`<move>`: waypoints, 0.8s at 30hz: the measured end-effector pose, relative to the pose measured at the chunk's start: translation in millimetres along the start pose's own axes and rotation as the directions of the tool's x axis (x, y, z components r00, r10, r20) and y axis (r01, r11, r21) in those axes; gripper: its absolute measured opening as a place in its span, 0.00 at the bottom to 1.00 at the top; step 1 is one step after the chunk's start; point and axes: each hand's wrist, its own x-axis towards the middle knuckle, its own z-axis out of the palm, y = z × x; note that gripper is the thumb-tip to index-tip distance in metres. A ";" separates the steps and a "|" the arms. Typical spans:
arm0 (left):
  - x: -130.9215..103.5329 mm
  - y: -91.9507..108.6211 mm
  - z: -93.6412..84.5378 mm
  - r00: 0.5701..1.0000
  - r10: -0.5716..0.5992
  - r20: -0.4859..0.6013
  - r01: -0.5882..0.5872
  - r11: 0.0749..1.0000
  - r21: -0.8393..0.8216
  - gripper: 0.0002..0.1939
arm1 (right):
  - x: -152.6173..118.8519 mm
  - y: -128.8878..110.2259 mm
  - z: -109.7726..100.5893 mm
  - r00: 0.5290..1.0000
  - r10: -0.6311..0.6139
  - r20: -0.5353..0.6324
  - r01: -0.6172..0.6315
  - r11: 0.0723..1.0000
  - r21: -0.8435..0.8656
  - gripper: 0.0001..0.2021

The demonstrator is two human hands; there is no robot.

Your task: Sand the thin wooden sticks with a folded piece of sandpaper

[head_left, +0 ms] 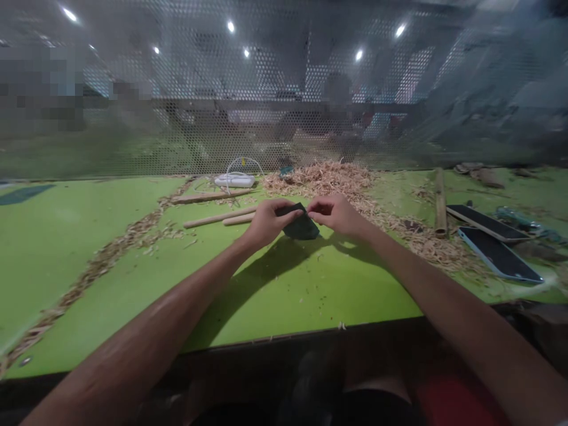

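Observation:
A dark green, flat, folded piece [302,229], whose material I cannot make out, is pinched between the thumb and fingers of my left hand [267,225]. It is held tilted, low over the light green table [275,296]. Thumb and fingertips of my right hand [338,216] come together at the upper right edge of this piece; whether they grip it or something tiny there is too small to tell. Behind my left hand lie two slim, rounded wooden sticks [215,218], partly hidden by it.
A pile of wood shavings [328,177] is heaped at the back. A white power strip [235,180] with a cable and a flat wooden strip [213,196] lie left of it. At right are two phones [500,254] and a bamboo piece [440,204]. A perforated screen [266,130] stands behind.

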 end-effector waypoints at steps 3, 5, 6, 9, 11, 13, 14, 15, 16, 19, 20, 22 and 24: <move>-1.1 2.9 -0.1 0.998 -0.005 0.055 0.004 1.000 0.031 0.19 | -0.4 -1.0 -0.4 1.000 -0.023 -0.010 0.023 0.999 -0.042 0.05; -1.8 5.1 0.8 0.996 -0.028 0.089 0.023 0.998 0.050 0.18 | -0.6 -3.5 -0.9 0.999 -0.044 -0.008 0.043 0.996 -0.082 0.04; -2.1 6.3 1.3 0.994 -0.037 0.103 0.031 0.998 0.056 0.17 | -0.8 -5.3 -1.1 0.999 -0.054 -0.004 0.053 0.993 -0.108 0.04; -2.6 10.7 2.2 0.990 -0.048 0.131 0.039 0.997 0.069 0.15 | -1.6 -10.7 -1.8 0.996 -0.091 0.010 0.091 0.979 -0.184 0.03; -3.0 13.9 1.3 0.988 -0.057 0.142 0.046 0.996 0.077 0.14 | -1.8 -11.9 -2.3 0.991 -0.133 0.035 0.137 0.966 -0.217 0.03; -3.3 16.9 -0.4 0.983 -0.082 0.162 0.070 0.994 0.081 0.13 | -1.3 -10.4 -2.6 0.979 -0.194 0.064 0.204 0.950 -0.236 0.04; -3.4 18.1 -1.4 0.979 -0.101 0.176 0.088 0.993 0.079 0.13 | -0.9 -8.9 -2.7 0.971 -0.227 0.078 0.240 0.941 -0.239 0.04; -3.4 19.0 -2.2 0.974 -0.123 0.192 0.112 0.991 0.069 0.12 | -0.5 -7.3 -2.8 0.962 -0.260 0.087 0.273 0.932 -0.239 0.04; -3.4 19.5 -2.9 0.967 -0.147 0.207 0.139 0.989 0.052 0.12 | -0.1 -5.7 -2.8 0.953 -0.289 0.092 0.302 0.923 -0.237 0.04; -2.9 19.1 -3.8 0.950 -0.207 0.232 0.222 0.974 -0.041 0.11 | 0.9 -3.0 -2.4 0.931 -0.351 0.097 0.364 0.899 -0.242 0.04; -2.7 18.4 -3.9 0.946 -0.222 0.236 0.245 0.967 -0.074 0.10 | 1.0 -3.1 -2.2 0.924 -0.372 0.093 0.383 0.890 -0.247 0.04; -2.3 16.9 -4.1 0.935 -0.257 0.245 0.293 0.948 -0.125 0.10 | 1.1 -4.5 -1.9 0.905 -0.416 0.089 0.424 0.867 -0.261 0.05; -1.9 15.6 -4.7 0.917 -0.301 0.262 0.349 0.924 -0.159 0.10 | 0.7 -6.6 -2.0 0.889 -0.449 0.091 0.456 0.846 -0.275 0.06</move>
